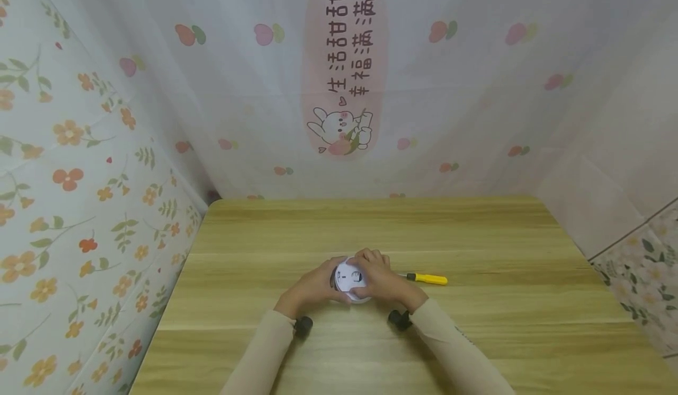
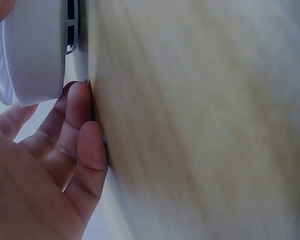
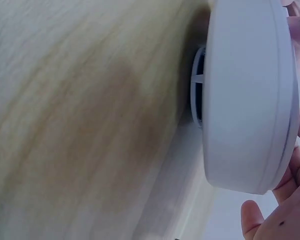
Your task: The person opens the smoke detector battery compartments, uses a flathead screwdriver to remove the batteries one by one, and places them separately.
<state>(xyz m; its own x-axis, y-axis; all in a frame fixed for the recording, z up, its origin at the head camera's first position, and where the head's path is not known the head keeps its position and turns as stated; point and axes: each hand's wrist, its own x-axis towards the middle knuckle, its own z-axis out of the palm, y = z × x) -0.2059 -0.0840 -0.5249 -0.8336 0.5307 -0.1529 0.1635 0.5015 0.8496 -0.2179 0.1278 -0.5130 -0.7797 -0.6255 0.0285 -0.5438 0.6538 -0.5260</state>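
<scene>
A round white smoke detector (image 1: pixel 345 282) lies on the wooden table between both hands, its flat back plate facing up. In the right wrist view, the slotted vent side of the smoke detector (image 3: pixel 245 95) faces down to the tabletop. My left hand (image 1: pixel 316 281) grips its left edge, the thumb at the near side and the fingers round the far side. Seen from the left wrist, the lower fingers (image 2: pixel 92 150) rest against the table beside the housing. My right hand (image 1: pixel 378 277) holds the right edge and covers part of the plate, fingers bent at the far rim.
A screwdriver (image 1: pixel 430 278) with a yellow handle lies just right of the right hand, its shaft pointing at the detector. The wooden table (image 1: pixel 254 224) ends at a printed curtain (image 1: pixel 233 100) at the back. A flowered cloth (image 1: pixel 95 206) hangs along the left side.
</scene>
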